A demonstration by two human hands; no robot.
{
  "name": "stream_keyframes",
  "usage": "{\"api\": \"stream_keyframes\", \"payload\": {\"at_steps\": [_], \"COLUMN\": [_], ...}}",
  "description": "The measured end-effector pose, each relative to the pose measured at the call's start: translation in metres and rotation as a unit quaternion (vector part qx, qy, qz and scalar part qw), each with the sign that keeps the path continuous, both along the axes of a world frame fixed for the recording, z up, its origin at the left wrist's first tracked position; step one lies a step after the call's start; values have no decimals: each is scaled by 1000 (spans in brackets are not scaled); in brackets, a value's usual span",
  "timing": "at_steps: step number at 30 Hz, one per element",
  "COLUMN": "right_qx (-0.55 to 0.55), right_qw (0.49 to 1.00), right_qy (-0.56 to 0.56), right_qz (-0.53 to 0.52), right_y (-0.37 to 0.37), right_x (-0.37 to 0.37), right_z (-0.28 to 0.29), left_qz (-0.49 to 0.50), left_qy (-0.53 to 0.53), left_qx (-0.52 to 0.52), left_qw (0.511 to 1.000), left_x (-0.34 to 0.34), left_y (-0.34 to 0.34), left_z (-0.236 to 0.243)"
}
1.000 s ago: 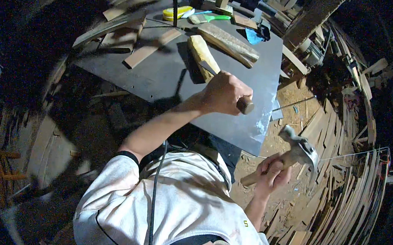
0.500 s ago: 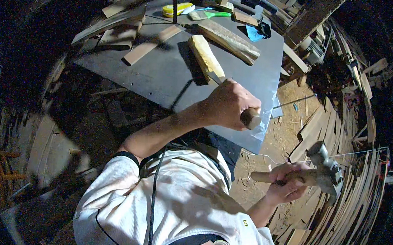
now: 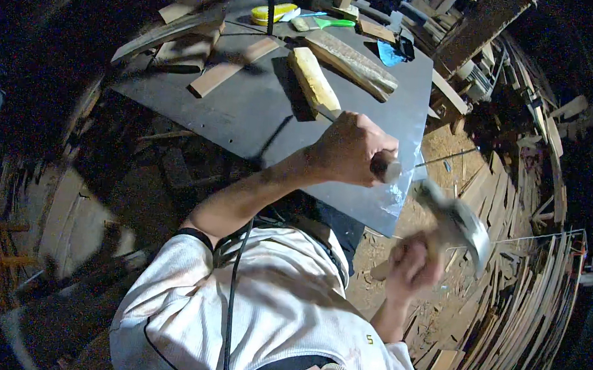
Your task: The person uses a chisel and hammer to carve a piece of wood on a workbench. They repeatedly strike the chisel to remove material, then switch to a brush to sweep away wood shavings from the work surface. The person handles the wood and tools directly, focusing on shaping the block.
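My left hand [image 3: 350, 149] is closed round the wooden handle of a chisel [image 3: 387, 167], whose metal blade reaches toward the near end of a pale, yellowish block of wood [image 3: 311, 79] lying on the grey metal table [image 3: 239, 119]. Whether the edge touches the wood is hidden. Below and right of it, off the table's corner, my right hand [image 3: 416, 259] grips the handle of a claw hammer [image 3: 455, 220], blurred by motion. A longer rough piece of wood [image 3: 352, 64] lies just beyond the block.
A flat strip [image 3: 232, 67], a green-handled brush [image 3: 332, 22], a yellow object [image 3: 270, 15] and a blue item [image 3: 390, 53] lie farther back. A dark upright bar [image 3: 271, 4] rises at the back. Stacked planks [image 3: 528, 311] and scraps crowd the right; a cord hangs over my shirt.
The hammer first dropped down and rightward, and has now swung back up and leftward with my right hand. My left hand and the chisel moved slightly right, dipping, then rising a little.
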State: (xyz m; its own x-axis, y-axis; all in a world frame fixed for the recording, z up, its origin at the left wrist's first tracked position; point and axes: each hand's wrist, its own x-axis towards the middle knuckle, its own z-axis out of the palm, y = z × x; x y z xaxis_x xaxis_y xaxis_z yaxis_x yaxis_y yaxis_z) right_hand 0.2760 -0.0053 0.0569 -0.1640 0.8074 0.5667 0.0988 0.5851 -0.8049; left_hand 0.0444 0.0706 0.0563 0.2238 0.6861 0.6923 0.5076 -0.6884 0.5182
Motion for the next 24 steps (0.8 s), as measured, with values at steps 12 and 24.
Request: {"api": "stream_keyframes", "payload": {"at_steps": [12,24], "right_qx": [111,-230], "right_qw": [993,961], "right_qy": [-26,156], "right_qz": [-34,-1], "right_y": [-1,6], "right_x": [-2,19], "right_z": [-30,-39], "left_qz": [22,33], "left_qy": [-22,123], "left_qx": [45,-62], "left_qw": [999,990], "left_x": [-6,-55], "left_y": [12,15], "left_z": [-7,16]}}
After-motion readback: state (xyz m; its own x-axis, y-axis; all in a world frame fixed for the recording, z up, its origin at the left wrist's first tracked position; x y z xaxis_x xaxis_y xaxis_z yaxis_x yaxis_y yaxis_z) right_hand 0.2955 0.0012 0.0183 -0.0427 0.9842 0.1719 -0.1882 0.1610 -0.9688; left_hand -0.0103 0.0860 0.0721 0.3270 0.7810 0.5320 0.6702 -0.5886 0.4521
